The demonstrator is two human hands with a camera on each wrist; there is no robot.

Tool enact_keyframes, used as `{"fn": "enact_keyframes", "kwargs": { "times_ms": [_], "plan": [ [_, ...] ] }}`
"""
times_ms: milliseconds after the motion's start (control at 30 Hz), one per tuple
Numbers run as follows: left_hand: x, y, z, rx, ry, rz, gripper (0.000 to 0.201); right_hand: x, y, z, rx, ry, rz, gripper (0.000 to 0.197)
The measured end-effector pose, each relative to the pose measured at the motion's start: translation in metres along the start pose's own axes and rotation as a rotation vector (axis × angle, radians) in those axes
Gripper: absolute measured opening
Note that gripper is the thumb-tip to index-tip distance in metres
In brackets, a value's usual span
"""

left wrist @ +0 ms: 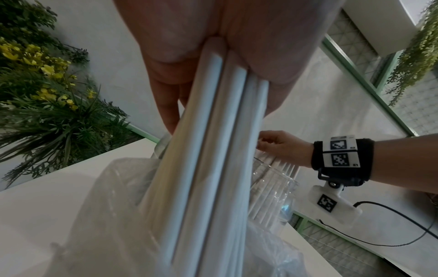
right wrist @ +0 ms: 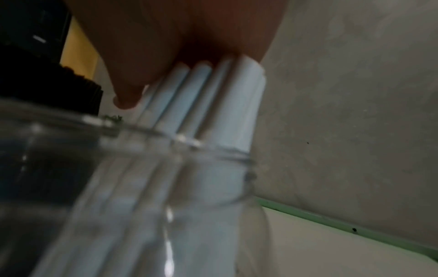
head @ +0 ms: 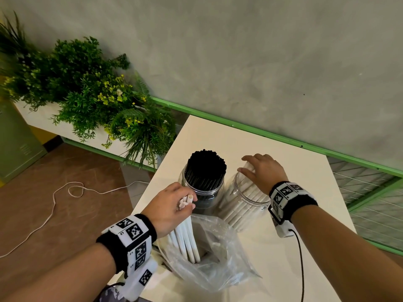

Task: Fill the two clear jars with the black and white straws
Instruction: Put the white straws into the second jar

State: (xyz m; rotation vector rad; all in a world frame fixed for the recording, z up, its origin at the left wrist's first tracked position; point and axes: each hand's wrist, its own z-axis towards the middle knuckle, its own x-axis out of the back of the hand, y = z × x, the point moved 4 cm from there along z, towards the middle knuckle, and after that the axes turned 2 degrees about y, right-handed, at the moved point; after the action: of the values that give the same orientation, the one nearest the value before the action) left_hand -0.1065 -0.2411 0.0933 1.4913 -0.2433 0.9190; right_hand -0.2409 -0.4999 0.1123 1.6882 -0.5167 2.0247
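Two clear jars stand side by side on the white table point(head: 283, 258). The left jar point(head: 201, 188) is packed with black straws point(head: 206, 164). The right jar point(head: 246, 199) leans and holds white straws point(head: 242, 205) point(right wrist: 213, 105). My right hand point(head: 259, 168) lies flat over the tops of those white straws, fingers spread. My left hand point(head: 172, 205) pinches a bundle of several white straws point(head: 187, 238) point(left wrist: 213, 150) near their top ends; their lower ends are inside a clear plastic bag point(head: 218, 258) in front of the jars.
A planter of green and yellow artificial plants point(head: 91, 94) sits left of the table. A green rail point(head: 261, 131) and grey wall run behind it. A white cord point(head: 54, 199) lies on the brown floor. A black cable point(head: 302, 262) hangs from my right wrist.
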Motion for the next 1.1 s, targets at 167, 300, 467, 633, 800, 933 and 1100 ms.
{"fn": "enact_keyframes", "kwargs": {
  "times_ms": [167,300,467,633,800,933,1100],
  "plan": [
    [0.000,0.001,0.000,0.003,-0.002,-0.004,0.017,0.003,-0.001,0.015,-0.142,-0.037,0.072,0.045],
    [0.001,0.001,-0.001,0.008,0.006,-0.001,0.012,0.001,0.002,0.013,-0.190,-0.059,0.118,0.048],
    [0.000,-0.001,-0.001,0.003,0.008,-0.003,0.013,0.012,0.008,-0.007,-0.164,0.098,0.263,0.055],
    [0.001,0.000,-0.002,0.003,0.002,-0.018,0.017,0.000,0.005,-0.023,-0.005,0.049,0.241,0.061],
    [0.002,0.001,-0.004,0.004,0.003,-0.020,0.013,-0.005,0.004,-0.012,-0.004,0.118,0.228,0.043],
    [0.002,0.002,-0.005,0.005,0.004,-0.005,0.013,-0.003,0.012,0.004,-0.125,0.120,0.266,0.044],
    [0.002,0.004,-0.004,0.005,0.005,0.011,0.013,-0.007,0.011,0.007,-0.188,-0.009,0.264,0.040]
  ]
}}
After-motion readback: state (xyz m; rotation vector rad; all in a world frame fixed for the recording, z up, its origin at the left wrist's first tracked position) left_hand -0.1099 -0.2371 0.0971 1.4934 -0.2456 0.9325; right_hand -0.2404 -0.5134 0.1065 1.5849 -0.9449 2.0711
